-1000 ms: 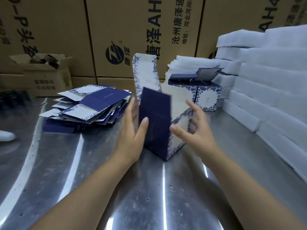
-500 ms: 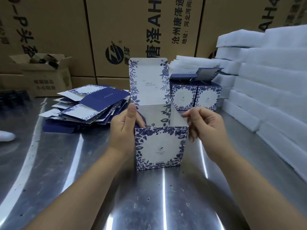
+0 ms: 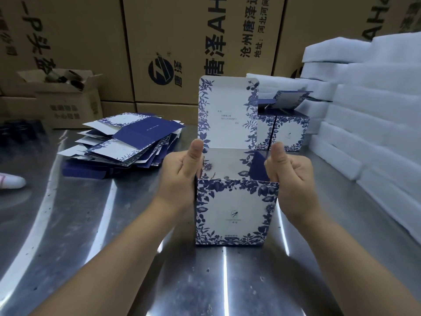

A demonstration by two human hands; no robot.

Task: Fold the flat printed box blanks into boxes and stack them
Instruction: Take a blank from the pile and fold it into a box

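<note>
A white box with blue floral print (image 3: 234,210) stands upright on the steel table (image 3: 91,236), its top open and its lid flap raised at the back. My left hand (image 3: 180,176) grips its left wall, thumb up along the rim. My right hand (image 3: 289,176) grips the right wall the same way, beside a dark blue side flap. A loose pile of flat blue-and-white blanks (image 3: 127,142) lies to the left. Two folded boxes (image 3: 282,131) stand side by side behind the open one, at the right.
Stacks of white foam sheets (image 3: 369,124) line the right side. Big brown cartons (image 3: 186,42) form a wall at the back, with a small open carton (image 3: 61,99) at the left. A white object (image 3: 11,182) pokes in at the left edge.
The box went from a half-turned blank with its dark side showing to an upright open box facing me. Both hands shifted from loose fingers to gripping its side walls, thumbs up.
</note>
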